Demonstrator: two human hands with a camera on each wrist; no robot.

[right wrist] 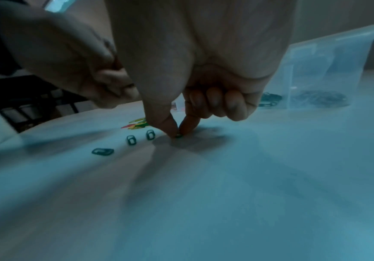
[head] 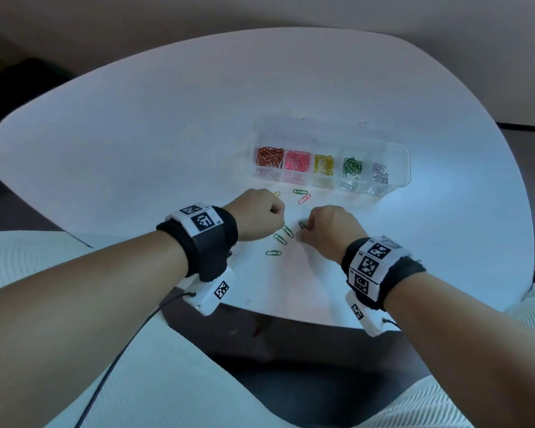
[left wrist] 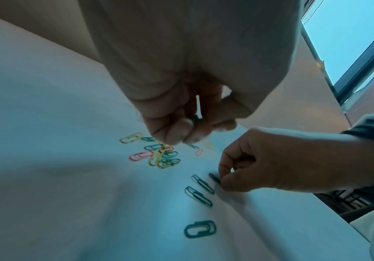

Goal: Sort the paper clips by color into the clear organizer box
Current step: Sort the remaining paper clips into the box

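Note:
The clear organizer box (head: 397,168) stands at mid table and holds red, pink, yellow, green and silver clips in separate compartments. My right hand (head: 306,227) is down on the table, thumb and index finger (right wrist: 189,123) pinching a green paper clip (right wrist: 178,135) that lies flat. Three more green clips (head: 280,238) lie just left of it. My left hand (head: 280,213) hovers curled above a small mixed pile of clips (left wrist: 159,157). A dark green bit of a clip (left wrist: 195,120) shows between its curled fingers.
A green clip (head: 300,191), a pink one (head: 304,198) and a yellow one (head: 276,194) lie loose between my hands and the box. One clip (head: 233,332) lies on the dark floor below the table's near edge (head: 291,316).

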